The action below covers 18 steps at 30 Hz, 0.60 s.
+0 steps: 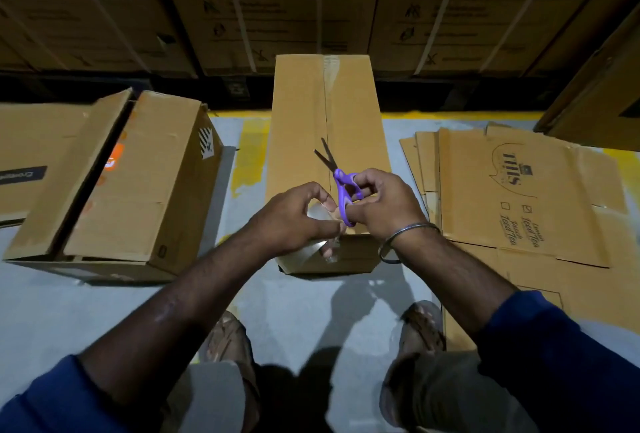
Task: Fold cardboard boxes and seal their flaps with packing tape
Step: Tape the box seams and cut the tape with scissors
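A long brown cardboard box (301, 127) lies on the floor in front of me, its top flaps closed along a centre seam with clear tape at the far end. My right hand (384, 204) grips purple-handled scissors (343, 190), blades slightly apart and pointing away over the seam. My left hand (294, 217) pinches a strip of clear packing tape (315, 245) at the box's near edge. The tape roll itself is hidden behind my left hand.
Another cardboard box (138, 186) lies to the left with its flaps partly open. Flattened cartons (519, 190) are stacked on the right. A wall of strapped cartons (259, 6) stands behind. My feet (228, 339) rest on the grey floor near a yellow line.
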### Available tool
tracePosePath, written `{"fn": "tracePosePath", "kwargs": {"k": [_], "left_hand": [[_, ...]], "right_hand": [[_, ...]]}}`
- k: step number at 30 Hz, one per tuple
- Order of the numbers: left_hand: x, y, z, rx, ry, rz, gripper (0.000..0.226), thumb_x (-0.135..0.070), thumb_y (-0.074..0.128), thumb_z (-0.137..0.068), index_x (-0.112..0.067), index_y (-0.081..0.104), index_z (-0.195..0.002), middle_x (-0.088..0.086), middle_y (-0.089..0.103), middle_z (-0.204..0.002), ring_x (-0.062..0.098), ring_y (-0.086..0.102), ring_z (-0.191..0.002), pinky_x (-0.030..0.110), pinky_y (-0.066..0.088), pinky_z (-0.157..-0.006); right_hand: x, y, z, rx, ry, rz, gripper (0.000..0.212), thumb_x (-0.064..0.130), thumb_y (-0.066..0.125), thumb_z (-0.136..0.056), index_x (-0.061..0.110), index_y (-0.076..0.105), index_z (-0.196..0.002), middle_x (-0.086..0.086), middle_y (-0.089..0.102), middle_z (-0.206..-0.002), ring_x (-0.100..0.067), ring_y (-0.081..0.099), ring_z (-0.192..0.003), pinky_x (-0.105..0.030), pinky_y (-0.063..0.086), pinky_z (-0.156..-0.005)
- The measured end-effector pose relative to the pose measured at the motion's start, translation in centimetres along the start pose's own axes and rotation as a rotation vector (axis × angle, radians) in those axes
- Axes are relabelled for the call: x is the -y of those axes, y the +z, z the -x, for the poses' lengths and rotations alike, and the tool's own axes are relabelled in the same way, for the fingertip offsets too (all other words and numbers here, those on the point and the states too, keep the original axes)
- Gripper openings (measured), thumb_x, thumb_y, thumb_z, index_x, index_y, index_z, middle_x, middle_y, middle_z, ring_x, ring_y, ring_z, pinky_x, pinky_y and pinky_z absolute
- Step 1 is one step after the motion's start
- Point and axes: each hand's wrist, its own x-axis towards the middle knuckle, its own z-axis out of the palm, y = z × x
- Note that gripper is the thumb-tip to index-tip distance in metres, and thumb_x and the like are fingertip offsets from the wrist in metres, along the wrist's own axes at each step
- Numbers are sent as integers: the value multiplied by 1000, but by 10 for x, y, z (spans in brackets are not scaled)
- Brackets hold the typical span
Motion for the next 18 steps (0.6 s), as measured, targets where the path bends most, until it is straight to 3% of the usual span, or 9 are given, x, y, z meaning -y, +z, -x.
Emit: {"fn": "tracePosePath", "kwargs": {"k": [2,3,6,7,9,12,14,16,18], "left_hand": [[-1,-4,-1,11,-11,-5,61,-61,76,-69,-33,53,-117,4,78,-76,25,67,-85,44,53,-90],[-1,-8,-2,12,-25,20,73,-59,82,-68,-32,48,-126,8,77,-79,23,66,-81,36,52,-80],[1,-24,2,95,-55,175,79,-32,89,-80,-26,39,-140,5,75,-72,17,68,-69,18,50,-66],[4,-29,1,126,-51,200,80,-30,89,-79,-24,41,-143,6,76,-75,18,69,-73,18,52,-71],[10,-37,1,145,-24,216,92,-36,95,-69,-27,47,-146,12,78,-100,28,73,-98,35,57,-90],[18,-43,4,186,14,171,93,-37,99,-63,-41,51,-143,13,70,-126,31,71,-110,52,55,-99],[22,-45,6,229,31,158,89,-36,99,-65,-43,53,-140,14,73,-118,32,73,-104,52,56,-96],[27,-47,6,261,38,132,86,-39,98,-63,-41,54,-138,13,74,-110,33,72,-97,45,59,-83],[34,-50,6,260,45,33,81,-43,98,-63,-42,57,-133,7,72,-98,23,68,-81,30,52,-66]], "right_hand": [[-3,2,-3,-2,31,-32,30,-3,79,-72,14,73,-95,5,64,-71,-15,59,-67,-38,57,-69],[-5,3,-4,1,50,-65,29,-4,79,-72,14,73,-93,4,65,-70,-18,61,-69,-43,60,-74],[-6,3,-5,34,132,-207,26,-8,78,-75,12,73,-91,-6,72,-75,-25,67,-74,-54,62,-83],[-6,1,-5,33,160,-257,25,-10,79,-75,8,73,-91,-13,75,-80,-28,69,-76,-56,62,-84],[-9,-2,-8,-7,213,-340,22,-11,80,-72,5,73,-86,-22,75,-89,-35,71,-80,-55,62,-85],[-13,-5,-9,-66,264,-412,20,-11,81,-73,5,74,-83,-16,75,-91,-32,71,-80,-46,64,-83],[-15,-7,-5,-75,289,-463,21,-16,78,-75,1,73,-88,-16,73,-85,-30,72,-75,-37,64,-74],[-17,-8,3,-74,297,-508,23,-21,74,-76,-1,72,-88,-15,72,-78,-29,72,-71,-28,62,-67],[-24,-14,4,-128,302,-509,24,-22,74,-75,1,72,-83,-17,72,-80,-33,73,-77,-32,63,-72]]}}
